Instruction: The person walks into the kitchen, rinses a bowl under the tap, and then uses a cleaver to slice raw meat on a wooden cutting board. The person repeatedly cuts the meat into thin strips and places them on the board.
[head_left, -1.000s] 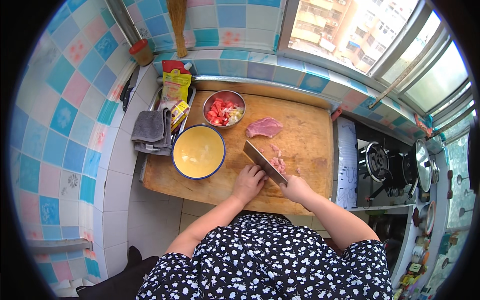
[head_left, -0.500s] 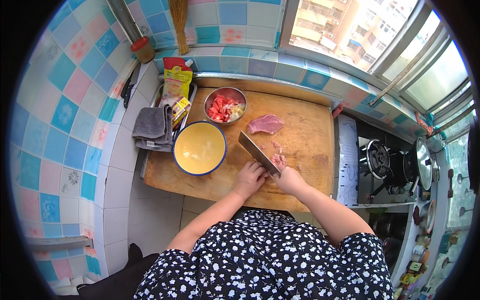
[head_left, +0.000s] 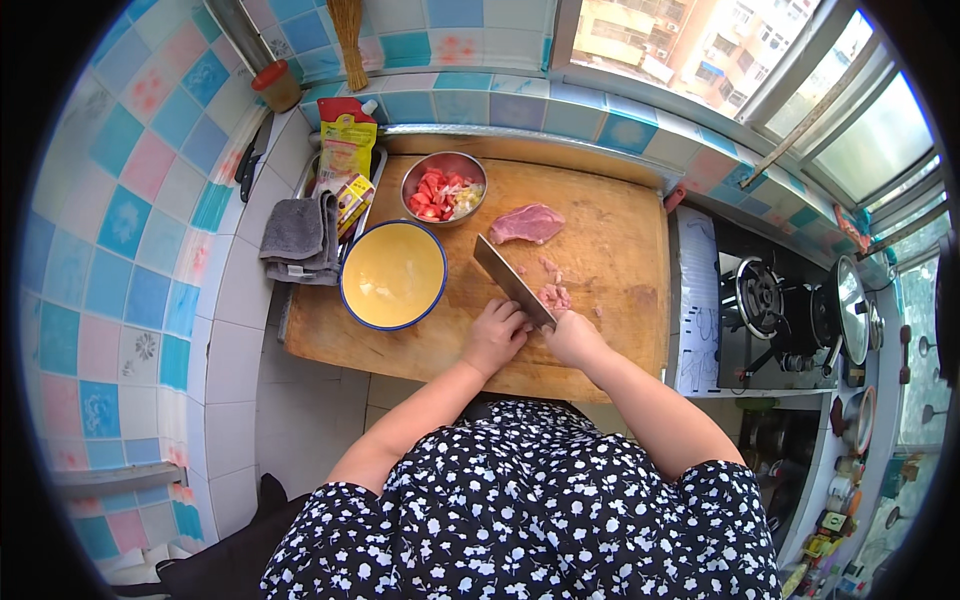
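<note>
My right hand (head_left: 578,341) is closed round the handle of a cleaver (head_left: 508,278), whose broad blade slants up and left across the wooden cutting board (head_left: 618,240). Against the blade's left side, my left hand (head_left: 494,337) has its fingers curled down to the board; whatever they hold is hidden. Small chopped bits of pink meat (head_left: 555,297) lie just right of the blade. Farther back rests a larger flat slab of raw meat (head_left: 527,223).
Left of my hands stands a yellow-lined bowl (head_left: 394,274) with a blue rim. Behind it is a metal bowl (head_left: 444,188) holding cut red and pale pieces. A grey towel (head_left: 301,238) and food packets (head_left: 346,140) lie at the left; a gas stove (head_left: 760,300) is at right.
The whole view has shifted slightly, moving the board and bowls a little upward in the picture. Both hands keep nearly the same places, and the cleaver stays in my right hand.
</note>
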